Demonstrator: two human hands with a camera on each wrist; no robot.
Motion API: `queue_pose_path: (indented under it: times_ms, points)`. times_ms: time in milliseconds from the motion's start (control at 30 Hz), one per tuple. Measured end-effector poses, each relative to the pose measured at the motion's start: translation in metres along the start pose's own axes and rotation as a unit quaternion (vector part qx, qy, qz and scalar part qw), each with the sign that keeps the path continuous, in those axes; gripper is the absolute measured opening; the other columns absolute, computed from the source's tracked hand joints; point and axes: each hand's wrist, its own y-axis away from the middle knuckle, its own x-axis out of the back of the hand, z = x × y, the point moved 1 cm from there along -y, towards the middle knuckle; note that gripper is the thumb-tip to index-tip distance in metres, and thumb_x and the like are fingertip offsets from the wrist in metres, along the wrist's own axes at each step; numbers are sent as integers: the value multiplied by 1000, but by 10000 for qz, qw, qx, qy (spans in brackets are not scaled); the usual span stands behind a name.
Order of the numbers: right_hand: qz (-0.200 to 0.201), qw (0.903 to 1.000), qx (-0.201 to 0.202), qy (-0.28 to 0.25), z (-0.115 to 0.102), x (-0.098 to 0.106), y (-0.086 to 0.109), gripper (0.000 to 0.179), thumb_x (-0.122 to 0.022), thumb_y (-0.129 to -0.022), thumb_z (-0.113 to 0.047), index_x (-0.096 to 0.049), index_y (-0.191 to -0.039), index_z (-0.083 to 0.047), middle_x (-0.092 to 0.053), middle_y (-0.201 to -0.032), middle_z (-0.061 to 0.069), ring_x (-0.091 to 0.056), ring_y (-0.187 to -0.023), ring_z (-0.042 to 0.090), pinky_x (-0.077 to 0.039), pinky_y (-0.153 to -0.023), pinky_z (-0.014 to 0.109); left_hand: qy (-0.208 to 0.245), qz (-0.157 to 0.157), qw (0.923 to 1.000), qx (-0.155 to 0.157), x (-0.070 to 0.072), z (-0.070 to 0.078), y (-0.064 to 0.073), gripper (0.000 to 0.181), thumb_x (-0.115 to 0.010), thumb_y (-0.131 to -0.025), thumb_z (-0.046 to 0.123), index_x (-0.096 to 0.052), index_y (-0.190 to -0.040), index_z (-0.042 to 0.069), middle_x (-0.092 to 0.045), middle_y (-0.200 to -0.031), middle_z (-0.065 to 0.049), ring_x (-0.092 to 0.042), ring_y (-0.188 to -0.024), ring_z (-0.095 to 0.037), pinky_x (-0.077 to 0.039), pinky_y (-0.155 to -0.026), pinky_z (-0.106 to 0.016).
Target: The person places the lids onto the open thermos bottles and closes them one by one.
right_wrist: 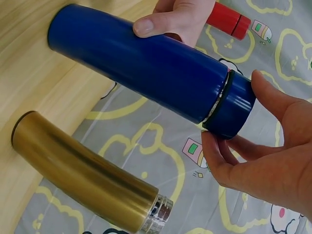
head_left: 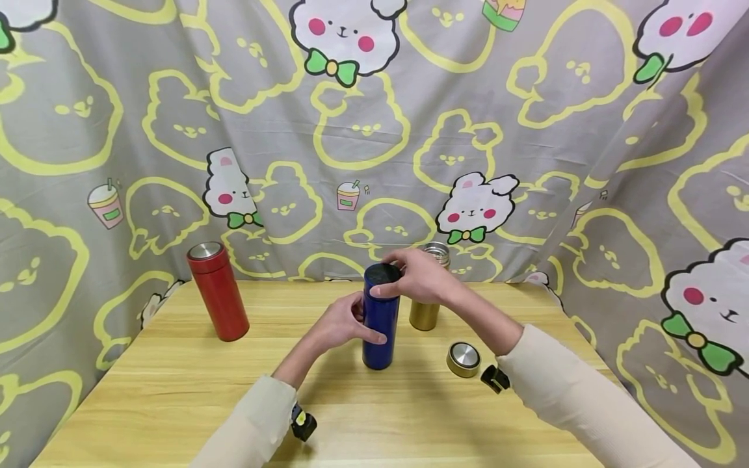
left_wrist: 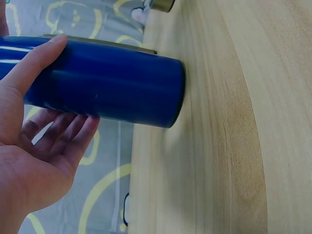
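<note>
A blue thermos stands upright near the middle of the table, held by both hands. My left hand grips its body, thumb on the near side and fingers behind. From above, my right hand pinches the thermos's blue lid between thumb and fingers. In the right wrist view a thin gap shows between lid and body. Just behind on the right stands a gold thermos without its lid, its bare steel neck showing. The gold lid lies on the table to the right, steel top up.
A red thermos with its lid on stands at the left of the wooden table. Behind the table hangs a grey patterned curtain, which also runs along both sides.
</note>
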Motion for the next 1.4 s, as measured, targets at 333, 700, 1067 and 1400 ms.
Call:
queue_pose_path:
  times_ms: [333, 700, 1067, 1400]
  points:
    - [240, 9992, -155, 296, -2, -4, -2, 72, -86, -78, -49, -60, -128, -5, -68, -114, 10, -64, -101, 26, -54, -84, 39, 40, -24, 10000, 31, 0, 0, 0, 68, -96, -66, 33, -63, -124, 21, -72, -107, 2, -67, -96, -17, -54, -88, -38]
    - [-517, 9975, -226, -428, -5, 8, 0, 79, -82, -86, -35, -44, -151, -12, -53, -147, 18, -53, -135, 35, -45, -109, 51, 78, -35, 10000, 18, 0, -2, -1, 69, -97, -65, 31, -63, -124, 19, -72, -108, 0, -67, -96, -18, -54, -89, -39]
    - [-707, 9959, 167, -533, -7, 11, 0, 65, -77, -88, -12, -50, -146, -3, -54, -148, 17, -55, -133, 33, -45, -111, 48, 33, -29, 10000, 55, 1, -1, -2, 69, -97, -66, 32, -62, -124, 18, -71, -107, -1, -66, -96, -18, -54, -89, -39]
    - [-479, 9982, 64, -368, -5, 6, -1, 62, -80, -87, -20, -55, -143, -11, -58, -142, 18, -59, -127, 37, -51, -103, 48, 33, -61, 9999, 89, 1, 2, 0, 72, -97, -65, 32, -62, -126, 19, -72, -111, 1, -67, -99, -17, -54, -92, -41]
